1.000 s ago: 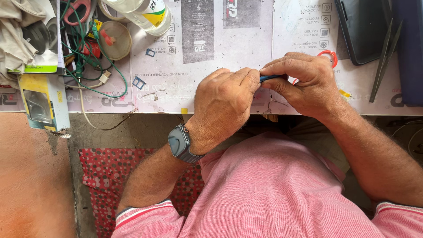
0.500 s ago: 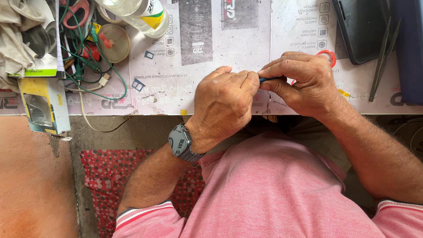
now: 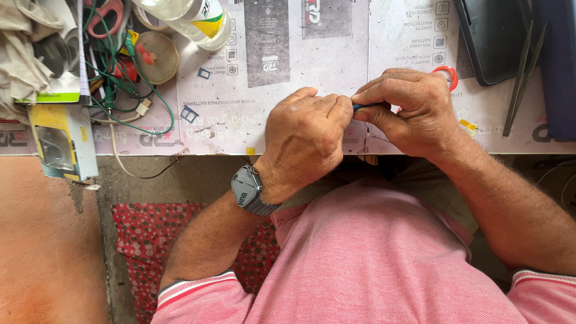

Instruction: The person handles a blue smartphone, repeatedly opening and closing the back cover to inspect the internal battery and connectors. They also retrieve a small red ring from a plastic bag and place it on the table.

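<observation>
**Blue sliver pinched between two hands at the bench edge**

Blue and thin, the small tool or strip (image 3: 367, 107) shows only as a short dark-blue length between the two hands; the fingers hide the rest, and we cannot tell what it is. In the head view we see the left hand (image 3: 306, 141), curled nearly shut, its fingertips pressed together against one end of the blue piece. The right hand (image 3: 408, 111) is curled too, thumb and forefinger pinching the other end. Both hands meet above the near edge of the white printed cardboard sheet (image 3: 282, 90) that covers the bench.

A grey square wristwatch (image 3: 249, 190) sits on the left wrist. Beyond the right hand a red ring (image 3: 449, 74) peeps out. At the far left lies a yellow and white flat package (image 3: 63, 141), overhanging the bench edge. Above it green wires (image 3: 120, 84) tangle near a clear plastic bottle with a yellow and green label (image 3: 195, 18). At the top right rests a black flat tray (image 3: 489, 42).
</observation>
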